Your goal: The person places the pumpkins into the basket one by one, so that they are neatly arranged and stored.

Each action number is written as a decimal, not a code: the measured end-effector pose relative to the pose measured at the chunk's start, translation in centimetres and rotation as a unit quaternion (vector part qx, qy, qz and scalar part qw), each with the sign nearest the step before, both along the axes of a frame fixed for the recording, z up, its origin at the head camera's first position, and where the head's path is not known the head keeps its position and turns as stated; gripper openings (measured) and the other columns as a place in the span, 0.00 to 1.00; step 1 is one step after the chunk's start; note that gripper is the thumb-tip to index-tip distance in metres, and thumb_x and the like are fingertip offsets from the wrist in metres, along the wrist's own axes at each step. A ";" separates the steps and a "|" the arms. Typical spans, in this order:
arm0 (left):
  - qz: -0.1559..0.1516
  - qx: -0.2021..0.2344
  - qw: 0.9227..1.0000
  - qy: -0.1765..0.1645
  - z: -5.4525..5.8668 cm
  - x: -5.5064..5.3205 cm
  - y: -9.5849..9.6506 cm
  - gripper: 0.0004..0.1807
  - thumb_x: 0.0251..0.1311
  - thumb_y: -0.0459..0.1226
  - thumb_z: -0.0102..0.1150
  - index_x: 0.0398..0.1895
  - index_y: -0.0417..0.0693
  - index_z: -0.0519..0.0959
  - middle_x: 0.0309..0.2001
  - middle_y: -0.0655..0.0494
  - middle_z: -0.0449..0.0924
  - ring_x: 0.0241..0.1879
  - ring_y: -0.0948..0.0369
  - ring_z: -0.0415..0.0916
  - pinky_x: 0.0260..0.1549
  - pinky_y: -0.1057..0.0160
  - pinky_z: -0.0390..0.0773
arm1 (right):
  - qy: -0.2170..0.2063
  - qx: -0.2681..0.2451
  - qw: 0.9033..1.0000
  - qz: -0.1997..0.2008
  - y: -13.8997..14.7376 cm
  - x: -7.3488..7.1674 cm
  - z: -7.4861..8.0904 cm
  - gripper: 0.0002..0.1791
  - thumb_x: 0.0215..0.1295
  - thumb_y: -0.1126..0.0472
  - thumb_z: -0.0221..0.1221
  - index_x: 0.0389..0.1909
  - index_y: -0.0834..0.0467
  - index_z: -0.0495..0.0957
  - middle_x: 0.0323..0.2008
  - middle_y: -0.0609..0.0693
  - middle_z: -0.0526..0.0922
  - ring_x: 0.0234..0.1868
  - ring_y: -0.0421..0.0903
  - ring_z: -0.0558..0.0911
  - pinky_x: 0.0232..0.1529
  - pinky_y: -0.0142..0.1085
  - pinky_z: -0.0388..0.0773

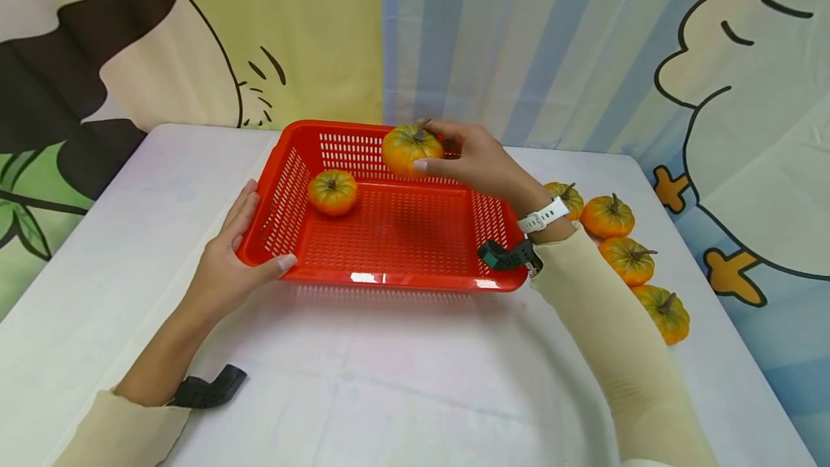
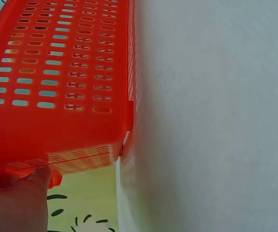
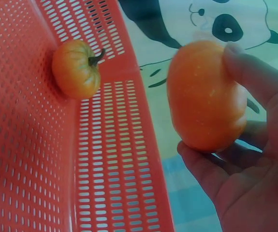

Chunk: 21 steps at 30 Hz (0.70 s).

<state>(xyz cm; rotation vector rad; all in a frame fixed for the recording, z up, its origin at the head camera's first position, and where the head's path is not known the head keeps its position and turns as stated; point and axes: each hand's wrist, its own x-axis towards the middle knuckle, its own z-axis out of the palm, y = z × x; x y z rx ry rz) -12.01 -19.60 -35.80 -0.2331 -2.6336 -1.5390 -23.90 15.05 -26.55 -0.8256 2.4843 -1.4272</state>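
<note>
Observed from beside the table [image 1: 415, 380]: one pumpkin [image 1: 410, 152] is in the right hand [image 1: 481, 157], which grasps it between thumb and fingers at the back edge of the basket [image 1: 389, 281]; its exact height above the rim cannot be told. The left hand [image 1: 228, 254] is unclenched, fingers laid along the outside of the basket's left edge, thumb on the rim at the near-left corner. Principal hazard, in my judgement: a rounded, ribbed pumpkin pinched so close to the back edge could strike the rim or drop outside it if the grasp slackened. A second: let go from a height, it could roll and knock the loose pumpkin [image 1: 333, 192] lying on the basket floor towards the far-left corner. A third: uneven pressure from the left hand could shift the basket. Count: six pumpkins visible, being one grasped, one in the basket, and four along the table's right edge, namely the farthest [image 1: 565, 197], the second [image 1: 608, 216], the third [image 1: 627, 261] and the nearest [image 1: 663, 313]; the right sleeve [image 1: 603, 337] may conceal more. Further: one basket, two hands, one white watch strap [image 1: 543, 215].
</note>
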 end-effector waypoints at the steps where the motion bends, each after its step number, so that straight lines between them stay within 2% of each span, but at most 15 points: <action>1: 0.001 0.000 1.000 0.000 0.0 0.0 0.0 0.54 0.55 0.41 0.70 0.78 0.57 0.44 0.77 0.69 0.39 0.74 0.65 0.39 0.56 0.70 0.68 | 0.002 0.008 1.000 0.006 -0.3 -0.1 -0.1 0.35 0.61 0.57 0.67 0.68 0.60 0.68 0.56 0.50 0.77 0.50 0.44 0.79 0.51 0.35 0.78; 5: 0.004 -0.006 1.000 -0.005 0.0 0.0 0.1 0.54 0.55 0.42 0.70 0.78 0.58 0.44 0.76 0.71 0.39 0.74 0.66 0.39 0.57 0.66 0.68 | -0.002 0.037 0.999 0.018 -1.2 -0.6 -0.5 0.34 0.60 0.55 0.68 0.66 0.59 0.70 0.52 0.49 0.78 0.47 0.44 0.79 0.48 0.36 0.78; 9: 0.007 -0.018 1.000 -0.009 0.0 0.0 0.2 0.54 0.55 0.43 0.70 0.78 0.58 0.43 0.76 0.73 0.39 0.74 0.65 0.40 0.58 0.57 0.69 | -0.005 0.077 0.997 0.019 -1.9 -0.9 -0.9 0.38 0.59 0.52 0.69 0.69 0.58 0.67 0.52 0.48 0.78 0.46 0.43 0.78 0.47 0.35 0.78; 11: 0.005 -0.020 1.000 -0.008 0.0 0.0 0.2 0.54 0.55 0.44 0.70 0.78 0.58 0.43 0.76 0.73 0.39 0.74 0.65 0.40 0.58 0.57 0.69 | 0.004 0.098 0.995 0.018 -2.1 -1.0 -1.1 0.39 0.59 0.50 0.68 0.69 0.57 0.66 0.52 0.47 0.77 0.45 0.43 0.78 0.47 0.34 0.77; 14: 0.004 -0.016 1.000 -0.002 0.1 0.0 0.2 0.54 0.55 0.42 0.70 0.78 0.57 0.44 0.76 0.72 0.39 0.74 0.65 0.40 0.57 0.62 0.69 | 0.013 0.123 0.992 0.022 -2.6 -1.3 -1.3 0.38 0.59 0.49 0.68 0.69 0.56 0.67 0.52 0.47 0.77 0.45 0.43 0.77 0.46 0.33 0.77; 21: 0.001 -0.002 1.000 0.005 -0.1 0.0 0.0 0.53 0.55 0.40 0.69 0.78 0.56 0.44 0.77 0.68 0.39 0.74 0.65 0.40 0.54 0.73 0.68 | 0.018 0.167 0.985 0.039 -3.8 -1.7 -1.8 0.38 0.59 0.47 0.67 0.69 0.55 0.68 0.56 0.48 0.75 0.48 0.43 0.74 0.49 0.33 0.75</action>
